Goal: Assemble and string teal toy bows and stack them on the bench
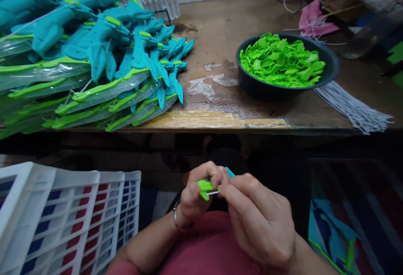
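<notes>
Close to my body, my left hand point(201, 189) is closed around a small bright green plastic piece point(206, 187), its thumb along one side. A white cord point(213, 193) runs from that piece to the fingertips of my right hand point(260, 216), which pinch it. The two hands meet, so part of the green piece and the cord is covered. A bit of turquoise plastic point(230, 172) sticks up between the fingers; I cannot tell what it belongs to.
Turquoise and green plastic toys point(103, 40) are heaped on the table's left. A dark bowl point(332, 63) of green pieces point(280, 61) stands on the right, beside a bundle of white cords point(352, 105). A white crate point(94, 212) sits low at left.
</notes>
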The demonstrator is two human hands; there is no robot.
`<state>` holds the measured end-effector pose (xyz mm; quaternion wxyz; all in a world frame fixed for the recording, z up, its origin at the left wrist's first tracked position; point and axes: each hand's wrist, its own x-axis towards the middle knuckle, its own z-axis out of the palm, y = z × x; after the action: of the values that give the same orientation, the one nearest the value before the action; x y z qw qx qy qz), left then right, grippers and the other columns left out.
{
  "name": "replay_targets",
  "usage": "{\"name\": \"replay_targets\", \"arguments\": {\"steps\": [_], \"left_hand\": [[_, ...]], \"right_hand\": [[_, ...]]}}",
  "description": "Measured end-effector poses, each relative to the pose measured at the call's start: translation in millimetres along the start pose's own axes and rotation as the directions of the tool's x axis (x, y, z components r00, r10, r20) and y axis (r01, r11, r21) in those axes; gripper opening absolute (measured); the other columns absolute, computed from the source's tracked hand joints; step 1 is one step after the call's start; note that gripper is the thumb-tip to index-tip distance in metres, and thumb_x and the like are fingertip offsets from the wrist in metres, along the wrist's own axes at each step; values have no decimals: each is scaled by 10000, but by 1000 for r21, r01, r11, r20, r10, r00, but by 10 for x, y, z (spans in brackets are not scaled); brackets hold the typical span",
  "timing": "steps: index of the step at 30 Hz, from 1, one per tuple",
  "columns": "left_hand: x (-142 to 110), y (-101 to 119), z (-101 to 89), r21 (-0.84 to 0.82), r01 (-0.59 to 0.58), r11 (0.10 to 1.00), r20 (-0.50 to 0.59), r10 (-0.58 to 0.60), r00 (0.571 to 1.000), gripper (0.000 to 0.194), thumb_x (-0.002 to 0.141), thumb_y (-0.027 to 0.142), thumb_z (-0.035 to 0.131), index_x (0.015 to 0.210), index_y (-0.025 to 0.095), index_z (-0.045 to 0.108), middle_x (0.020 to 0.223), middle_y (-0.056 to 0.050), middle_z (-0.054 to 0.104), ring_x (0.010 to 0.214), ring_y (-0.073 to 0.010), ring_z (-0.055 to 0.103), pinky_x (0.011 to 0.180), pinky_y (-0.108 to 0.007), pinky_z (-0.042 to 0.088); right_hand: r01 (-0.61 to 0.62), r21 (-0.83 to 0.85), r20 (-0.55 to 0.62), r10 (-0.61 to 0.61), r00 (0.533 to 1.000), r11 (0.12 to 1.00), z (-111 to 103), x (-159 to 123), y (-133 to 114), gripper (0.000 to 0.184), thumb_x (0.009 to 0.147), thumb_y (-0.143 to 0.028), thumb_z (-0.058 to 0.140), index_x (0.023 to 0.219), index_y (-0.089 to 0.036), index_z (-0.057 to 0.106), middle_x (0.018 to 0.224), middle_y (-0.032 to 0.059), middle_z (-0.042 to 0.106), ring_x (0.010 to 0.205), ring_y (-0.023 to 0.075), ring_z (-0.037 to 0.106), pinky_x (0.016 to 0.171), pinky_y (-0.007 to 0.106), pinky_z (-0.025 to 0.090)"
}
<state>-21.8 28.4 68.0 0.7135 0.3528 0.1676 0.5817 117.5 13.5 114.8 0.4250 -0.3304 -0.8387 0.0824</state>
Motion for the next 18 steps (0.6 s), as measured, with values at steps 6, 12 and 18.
{"name": "replay_targets", "arguments": {"steps": [6,12,18], "left_hand": [[7,-8,0,26,24,999,-22,-23,999,451,865,641,565,748,213,483,652,-16,483,639,-181,397,677,-346,349],[9,-21,-14,21,8,1000,-11,-7,1000,445,865,631,562,744,211,478,651,-15,477,631,-178,396,663,-343,336],[8,5,-12,8,24,1000,-6,-24,1000,447,867,634,568,756,208,489,655,-15,482,636,-175,391,660,-335,336]], "right_hand": [[0,-5,-7,0,1000,1000,-9,-4,-12,245,925,35,534,1138,-1,651,1015,176,640,902,219,652,787,381,645],[-6,10,-8,6,1000,1000,-7,21,-10,244,934,32,533,1144,-5,651,995,165,644,905,213,653,767,349,640],[-9,-15,0,9,1000,1000,4,-14,-3,231,931,31,532,1116,-18,662,1004,179,660,891,222,671,747,364,637]]}}
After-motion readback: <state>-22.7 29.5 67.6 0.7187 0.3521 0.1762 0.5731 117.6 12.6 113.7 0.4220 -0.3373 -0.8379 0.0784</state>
